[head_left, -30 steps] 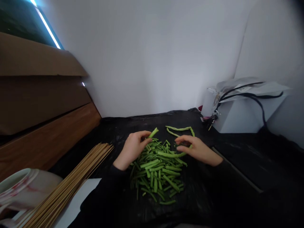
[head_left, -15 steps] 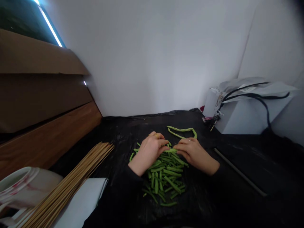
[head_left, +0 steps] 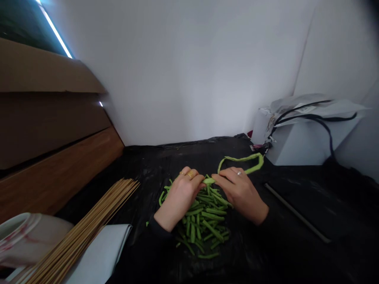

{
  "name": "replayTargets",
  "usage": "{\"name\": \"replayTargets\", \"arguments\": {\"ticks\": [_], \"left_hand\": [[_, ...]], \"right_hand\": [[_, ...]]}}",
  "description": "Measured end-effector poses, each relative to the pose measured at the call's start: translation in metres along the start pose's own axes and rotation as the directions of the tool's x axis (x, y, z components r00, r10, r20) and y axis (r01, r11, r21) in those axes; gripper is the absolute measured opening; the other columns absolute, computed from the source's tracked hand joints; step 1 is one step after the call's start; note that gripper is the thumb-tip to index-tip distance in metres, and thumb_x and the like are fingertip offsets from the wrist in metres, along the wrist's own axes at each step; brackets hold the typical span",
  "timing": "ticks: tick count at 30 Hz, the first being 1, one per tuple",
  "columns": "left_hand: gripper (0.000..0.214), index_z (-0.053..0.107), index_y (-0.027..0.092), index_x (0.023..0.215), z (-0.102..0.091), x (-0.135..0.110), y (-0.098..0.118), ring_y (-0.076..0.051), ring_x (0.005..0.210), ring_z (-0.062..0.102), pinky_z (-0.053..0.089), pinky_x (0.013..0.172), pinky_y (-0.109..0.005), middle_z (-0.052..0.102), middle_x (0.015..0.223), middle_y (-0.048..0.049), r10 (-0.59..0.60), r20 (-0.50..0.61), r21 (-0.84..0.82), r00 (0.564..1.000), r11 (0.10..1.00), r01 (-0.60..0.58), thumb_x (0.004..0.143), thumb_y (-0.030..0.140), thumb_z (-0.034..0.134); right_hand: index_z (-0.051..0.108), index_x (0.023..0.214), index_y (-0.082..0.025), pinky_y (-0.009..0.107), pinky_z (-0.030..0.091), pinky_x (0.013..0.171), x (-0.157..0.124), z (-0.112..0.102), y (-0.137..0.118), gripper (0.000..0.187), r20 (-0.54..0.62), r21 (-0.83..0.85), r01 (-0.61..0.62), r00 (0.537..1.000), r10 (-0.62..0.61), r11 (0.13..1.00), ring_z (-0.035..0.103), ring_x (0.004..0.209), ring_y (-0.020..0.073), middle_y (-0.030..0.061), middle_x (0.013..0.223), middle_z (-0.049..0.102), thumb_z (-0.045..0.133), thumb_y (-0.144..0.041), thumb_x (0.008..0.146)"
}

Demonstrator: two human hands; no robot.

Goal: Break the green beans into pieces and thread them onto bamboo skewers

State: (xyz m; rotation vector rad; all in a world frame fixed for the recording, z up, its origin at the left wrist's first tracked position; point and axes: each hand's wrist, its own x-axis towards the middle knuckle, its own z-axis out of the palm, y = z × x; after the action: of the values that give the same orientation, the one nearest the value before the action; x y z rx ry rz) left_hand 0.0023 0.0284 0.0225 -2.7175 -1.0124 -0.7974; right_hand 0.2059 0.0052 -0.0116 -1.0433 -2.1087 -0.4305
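Between my two hands is a long green bean (head_left: 209,181), pinched at both sides of a short stretch. My left hand (head_left: 185,189), with rings on two fingers, is closed on one end of it. My right hand (head_left: 240,192), wearing one ring, grips it just to the right. The rest of the bean loops out behind my right hand, bent over the black sheet. Below and between the hands lies a pile of short cut bean pieces (head_left: 211,217); my left hand hides part of it.
A bundle of thin wooden sticks (head_left: 97,217) lies at the left over a folded white sheet (head_left: 99,252), beside a pale mug (head_left: 38,236). At right stand a white box (head_left: 302,142) with black straps and a dark flat object (head_left: 310,205). Black plastic (head_left: 142,165) covers the table.
The looped part of the bean has swung right and spread wider. My hands have shifted slightly, and the pinched stretch sits a little higher. The view has turned slightly.
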Motion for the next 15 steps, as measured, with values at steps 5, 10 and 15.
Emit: {"name": "replayTargets", "arguments": {"ticks": [5,10,15], "left_hand": [[0.012,0.065,0.016,0.095,0.003,-0.003,0.002,-0.019,0.084,0.055,0.046,0.079,-0.033,0.065,0.086,-0.0056,-0.064,-0.169,-0.262,0.983,0.965,0.018,0.092,0.025,0.058],[0.011,0.066,0.017,0.092,0.005,-0.002,0.006,-0.018,0.083,0.058,0.046,0.079,-0.032,0.066,0.084,-0.0039,-0.165,-0.228,-0.373,0.959,0.925,0.07,0.09,0.027,0.061],[0.018,0.066,0.02,0.105,0.005,-0.003,0.006,-0.019,0.089,0.058,0.046,0.084,-0.034,0.067,0.093,-0.0048,-0.108,-0.115,-0.245,0.987,0.966,0.077,0.094,0.027,0.054]], "right_hand": [[0.065,0.115,-0.021,0.036,0.05,0.08,0.001,0.001,-0.004,0.025,-0.125,0.274,-0.097,0.983,0.136,0.957,0.059,0.09,0.0212,0.0085,0.097,0.063,0.051,-0.019,0.094],[0.064,0.112,-0.023,0.036,0.052,0.08,0.001,0.0,-0.007,0.022,-0.119,0.345,-0.134,0.976,0.185,0.929,0.061,0.09,0.0207,0.0071,0.097,0.064,0.051,-0.019,0.094],[0.054,0.124,-0.019,0.037,0.05,0.082,-0.002,0.005,-0.012,0.028,-0.065,0.26,-0.087,0.992,0.107,0.962,0.061,0.091,0.0217,0.0092,0.1,0.064,0.049,-0.02,0.096]]}}
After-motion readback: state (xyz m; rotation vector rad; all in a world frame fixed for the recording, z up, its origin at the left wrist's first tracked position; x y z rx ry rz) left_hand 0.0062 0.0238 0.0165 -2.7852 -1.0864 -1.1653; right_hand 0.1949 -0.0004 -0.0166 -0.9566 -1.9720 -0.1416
